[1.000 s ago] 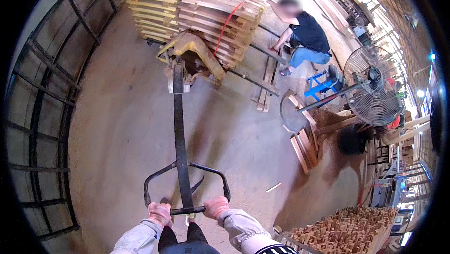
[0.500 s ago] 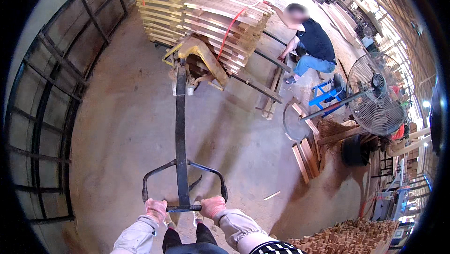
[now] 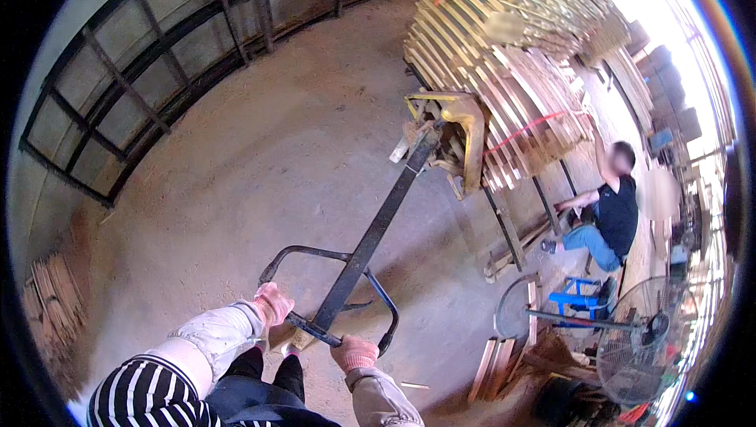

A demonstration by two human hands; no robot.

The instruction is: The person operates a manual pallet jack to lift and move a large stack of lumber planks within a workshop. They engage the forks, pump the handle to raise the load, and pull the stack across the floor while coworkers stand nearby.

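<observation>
In front of me is a pallet jack (image 3: 472, 134) with a worn yellow head and a long black handle (image 3: 376, 218) that slants down toward me. My left hand (image 3: 273, 303), in a pinkish glove, is closed round the left end of the handle's looped grip. The gloved right hand (image 3: 353, 354) wraps the grip's right end, lower in view. At its far end the jack meets a stack of pale wooden slats (image 3: 524, 104), bound with a red strap. The forks under the stack are mostly hidden.
A person (image 3: 614, 206) in a dark top crouches right of the stack, one arm raised against it. Near them stand a blue stool (image 3: 579, 297) and a large fan (image 3: 650, 336). Loose boards (image 3: 492, 368) lie lower right. A black metal frame (image 3: 161, 49) lines the left wall.
My view has turned left, so the jack, stack, person and fan appear farther right. The handle now slants instead of running straight ahead. Both hands keep their hold.
</observation>
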